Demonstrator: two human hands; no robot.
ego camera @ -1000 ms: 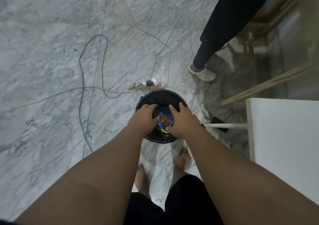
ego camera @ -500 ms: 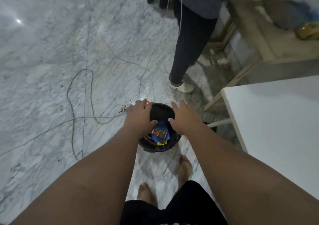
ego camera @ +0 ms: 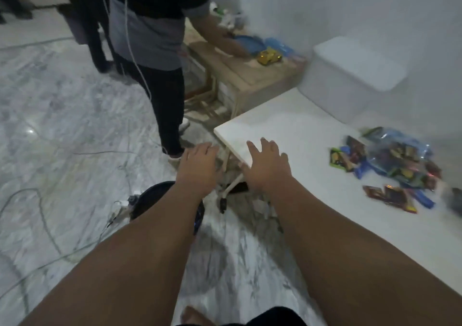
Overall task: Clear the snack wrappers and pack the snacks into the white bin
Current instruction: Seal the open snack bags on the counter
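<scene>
My left hand (ego camera: 197,166) and my right hand (ego camera: 266,165) are stretched out in front of me, fingers straight, holding nothing. They hover near the corner of the white table (ego camera: 287,130). A heap of colourful snack packets (ego camera: 390,160) lies on the table at the right, with loose wrappers (ego camera: 392,197) in front of it. The white bin (ego camera: 350,78), its lid on, stands at the table's far edge against the wall. Below my left forearm sits the black waste basket (ego camera: 152,198) on the floor, mostly hidden by my arm.
Another person (ego camera: 150,38) stands at a wooden side table (ego camera: 240,75) just beyond the white table, a hand on blue items there. Cables and a power strip (ego camera: 120,207) trail across the marble floor left of the basket. My bare foot shows at the bottom.
Both hands have lifted out of the black basket, leaving the wrappers inside, and my view has swung up and right toward the white table and its snacks.
</scene>
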